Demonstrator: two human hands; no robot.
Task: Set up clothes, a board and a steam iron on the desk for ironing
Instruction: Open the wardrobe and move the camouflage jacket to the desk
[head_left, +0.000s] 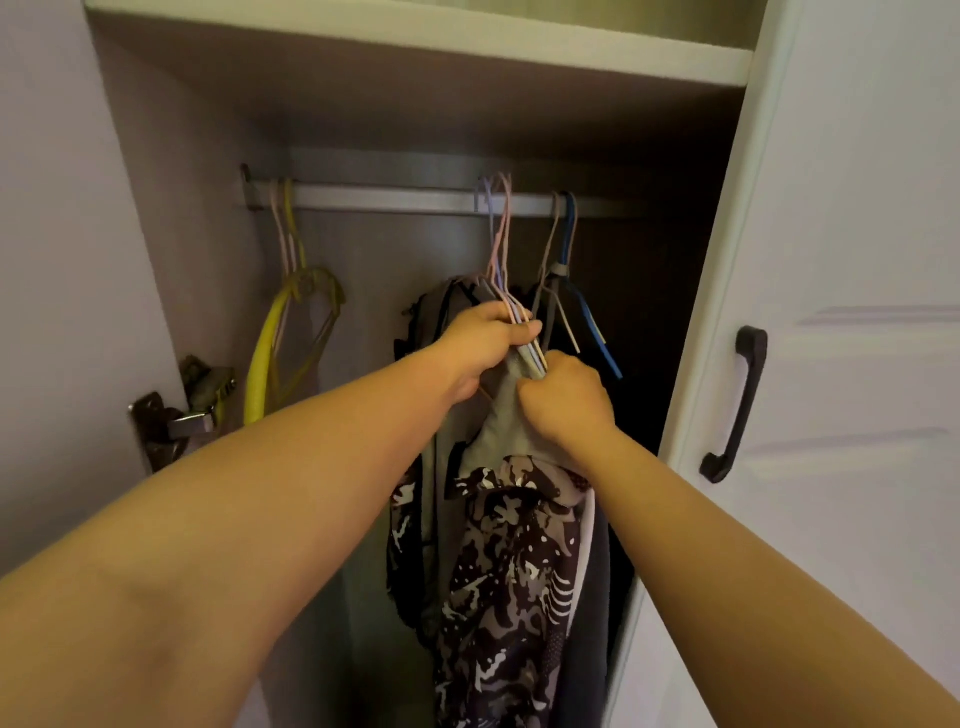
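Fetching clothes looks like the step in hand: the grey garment (511, 415) hangs in the wardrobe (415, 57), over a camouflage one (509, 571). Left hand (483, 345) fingers curl round bunched hangers (501, 249); right hand (563, 400) fingers pinch the grey fabric. Next, probably, unhook from the rail (395, 200).

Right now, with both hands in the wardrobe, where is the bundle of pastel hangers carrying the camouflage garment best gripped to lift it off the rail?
Probably at the hanger necks, just under the hooks, coming from the front, where the left hand grips. The wires run together there, so one grip gathers them all, and the hooks over the rail can lift off together. The right hand holds the grey fabric below, steadying the load.
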